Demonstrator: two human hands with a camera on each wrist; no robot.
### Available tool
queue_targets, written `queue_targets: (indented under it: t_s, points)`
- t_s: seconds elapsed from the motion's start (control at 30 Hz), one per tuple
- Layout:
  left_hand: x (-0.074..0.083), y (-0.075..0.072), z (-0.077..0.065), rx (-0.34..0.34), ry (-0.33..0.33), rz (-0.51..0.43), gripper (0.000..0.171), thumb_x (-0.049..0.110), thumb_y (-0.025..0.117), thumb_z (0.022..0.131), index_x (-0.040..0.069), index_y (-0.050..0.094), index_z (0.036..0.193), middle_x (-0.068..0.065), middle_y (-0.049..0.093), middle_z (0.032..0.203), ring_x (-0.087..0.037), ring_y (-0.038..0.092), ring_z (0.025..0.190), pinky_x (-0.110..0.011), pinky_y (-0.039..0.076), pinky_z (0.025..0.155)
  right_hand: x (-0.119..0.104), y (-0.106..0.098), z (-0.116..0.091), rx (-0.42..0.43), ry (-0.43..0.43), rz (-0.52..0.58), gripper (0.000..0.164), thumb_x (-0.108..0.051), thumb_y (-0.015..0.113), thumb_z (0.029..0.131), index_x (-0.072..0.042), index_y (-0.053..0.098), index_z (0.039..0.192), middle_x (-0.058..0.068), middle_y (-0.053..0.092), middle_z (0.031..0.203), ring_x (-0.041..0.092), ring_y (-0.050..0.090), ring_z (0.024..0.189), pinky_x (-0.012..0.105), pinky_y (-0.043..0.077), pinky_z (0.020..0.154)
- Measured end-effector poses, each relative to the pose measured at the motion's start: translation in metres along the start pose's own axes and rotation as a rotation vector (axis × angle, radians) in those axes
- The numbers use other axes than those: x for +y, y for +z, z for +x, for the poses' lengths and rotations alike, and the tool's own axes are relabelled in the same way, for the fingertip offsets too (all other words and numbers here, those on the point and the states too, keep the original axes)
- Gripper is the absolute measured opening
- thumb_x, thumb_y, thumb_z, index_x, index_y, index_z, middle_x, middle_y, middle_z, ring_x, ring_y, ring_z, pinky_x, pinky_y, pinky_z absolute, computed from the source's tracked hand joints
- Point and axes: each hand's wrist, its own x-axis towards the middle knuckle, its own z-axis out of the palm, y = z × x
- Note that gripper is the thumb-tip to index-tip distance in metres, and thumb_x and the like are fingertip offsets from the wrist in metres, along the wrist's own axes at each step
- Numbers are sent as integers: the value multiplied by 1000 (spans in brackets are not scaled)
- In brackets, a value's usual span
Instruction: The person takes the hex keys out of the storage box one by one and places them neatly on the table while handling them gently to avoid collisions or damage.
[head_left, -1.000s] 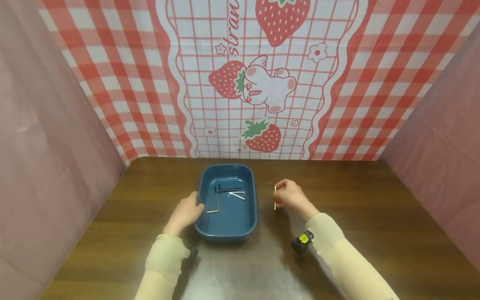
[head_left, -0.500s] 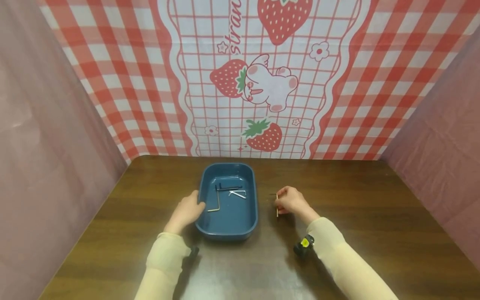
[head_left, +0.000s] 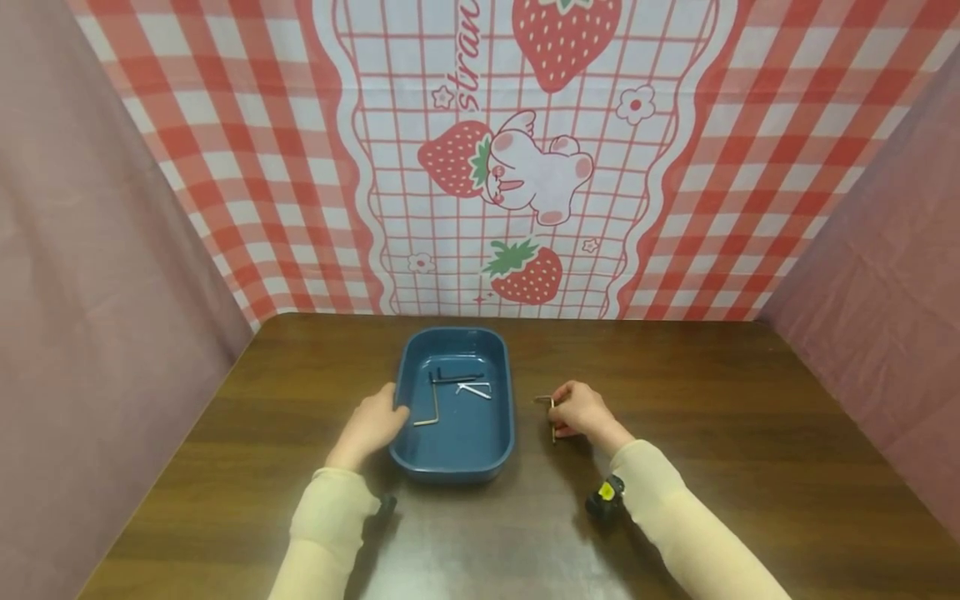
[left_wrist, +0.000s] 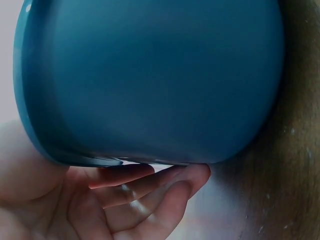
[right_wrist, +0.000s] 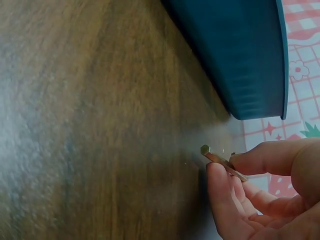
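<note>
My left hand [head_left: 371, 425] grips the left wall of a blue rectangular tray [head_left: 453, 473], thumb over the rim and fingers along the outside, as the left wrist view shows. To the right of the tray, my right hand [head_left: 583, 408] pinches a brass-coloured hex key [head_left: 554, 432] between thumb and fingers. Its short arm points left toward the tray. In the right wrist view the hexagonal end of that hex key [right_wrist: 206, 150] sticks out past the fingertips. Inside the tray lie a brass-coloured hex key [head_left: 436, 404], black hex keys [head_left: 457, 379] and silver ones [head_left: 476, 390].
The tray stands on a brown wooden table [head_left: 675, 375]. Behind the table hangs a red-and-white checked cloth [head_left: 705, 208] with strawberry prints. Pink curtains [head_left: 105, 250] close off both sides.
My right hand has moved a little toward me with the hex key, whose short arm now points more plainly left. The left hand and the tray have stayed in place.
</note>
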Motion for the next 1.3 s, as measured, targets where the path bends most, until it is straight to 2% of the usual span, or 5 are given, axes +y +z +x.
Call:
queue_targets:
  t_s: [0.4,0.73,1.07,1.3]
  points:
    - [1,-1,-1,-5,-3,-7,46,19,45,88,-4,41,127,-26,56,117,-41,56,104,-53,45,85,-1,4,-1,24,-6,-49,27,3,59,72,6,54,98,13,55,80,14,58,56,27,53,51]
    - [-1,2,1,-10,-5,-4,46,20,45,89,-5,40,128,-26,55,119,-41,55,106,-53,45,85,0,6,-3,70,-39,-149,22,-2,62,72,4,57,92,14,59,78,13,59,47,26,52,48]
    - [-2,2,0,-10,-9,-9,46,20,45,89,-5,41,127,-25,55,118,-40,55,105,-52,45,86,1,6,-4,86,-42,-204,21,-6,63,73,3,57,91,13,60,77,12,59,47,25,52,47]
    - [-2,2,1,-10,-1,-13,44,19,45,88,-4,42,125,-25,57,115,-40,57,102,-52,46,83,1,6,-6,116,-66,-263,23,-10,65,73,2,58,90,17,60,83,11,59,46,24,50,46]
